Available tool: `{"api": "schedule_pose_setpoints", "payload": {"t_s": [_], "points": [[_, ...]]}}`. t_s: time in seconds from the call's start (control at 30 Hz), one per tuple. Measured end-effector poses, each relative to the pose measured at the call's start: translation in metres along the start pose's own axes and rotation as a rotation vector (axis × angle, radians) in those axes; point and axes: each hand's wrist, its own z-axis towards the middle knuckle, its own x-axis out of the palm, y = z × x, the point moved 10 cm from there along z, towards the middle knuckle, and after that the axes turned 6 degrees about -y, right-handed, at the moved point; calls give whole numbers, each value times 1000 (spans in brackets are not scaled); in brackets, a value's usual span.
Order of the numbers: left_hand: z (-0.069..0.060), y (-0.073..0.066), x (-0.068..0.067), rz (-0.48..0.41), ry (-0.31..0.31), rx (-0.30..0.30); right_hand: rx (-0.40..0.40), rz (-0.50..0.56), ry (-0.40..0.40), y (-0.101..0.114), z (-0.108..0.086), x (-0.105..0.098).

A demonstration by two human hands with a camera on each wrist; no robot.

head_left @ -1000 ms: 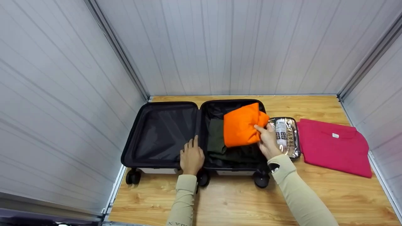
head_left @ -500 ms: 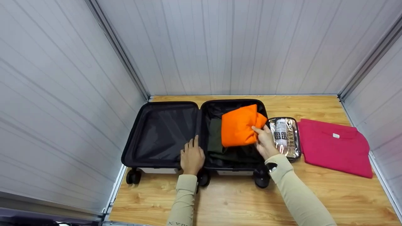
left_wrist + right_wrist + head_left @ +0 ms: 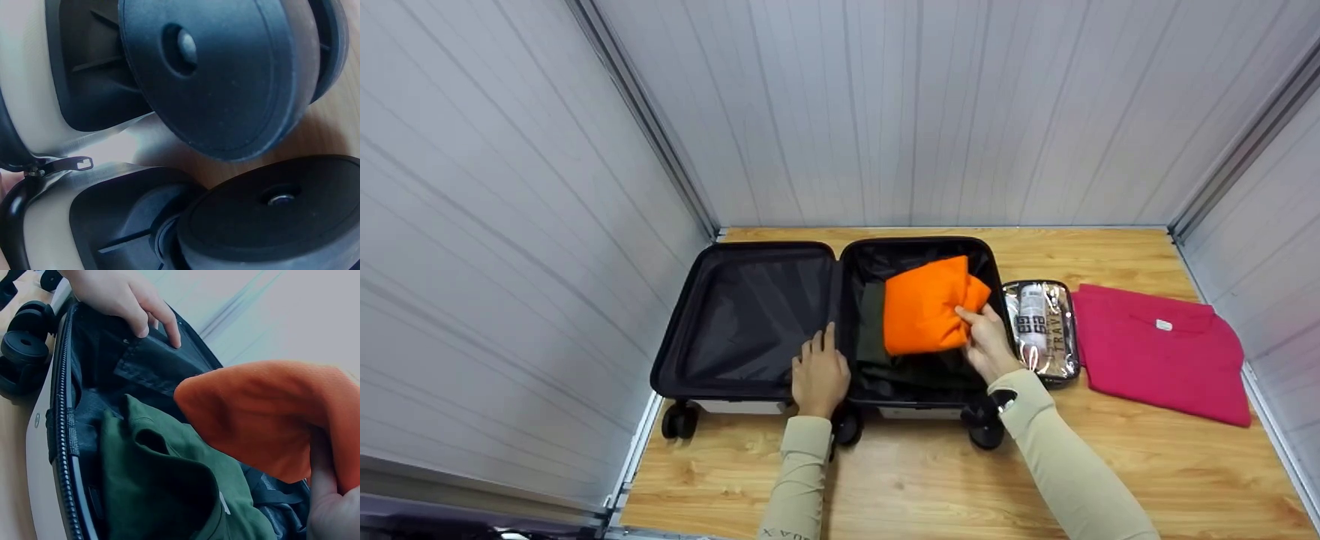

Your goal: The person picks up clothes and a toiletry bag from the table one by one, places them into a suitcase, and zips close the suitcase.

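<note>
Here, the right hand pinches an orange cloth, thumb on top; it hangs left of those fingers, above the suitcase's right half. The left hand's fingers lie extended, slightly spread, on the middle edge. The right wrist view alone shows the neckline of the green garment beneath the orange cloth; the left wrist view alone shows a zipper pull between two wheels. Since a second ago, the cloth has shifted left and slightly nearer the person, while the left hand has stayed put. The cloth's peaked corner points away from the fingers, toward the back wall; nearly as broad as long, its long axis is hard to tell.
</note>
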Motion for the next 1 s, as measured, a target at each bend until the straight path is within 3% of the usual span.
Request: {"api": "schedule_pose_setpoints", "payload": {"t_s": [0.43,1.0], "points": [[0,1,4,15,43,-14,35,-19,-3,-10,3,-2],[0,2,3,21,36,-15,67,0,12,-17,8,-4]]}}
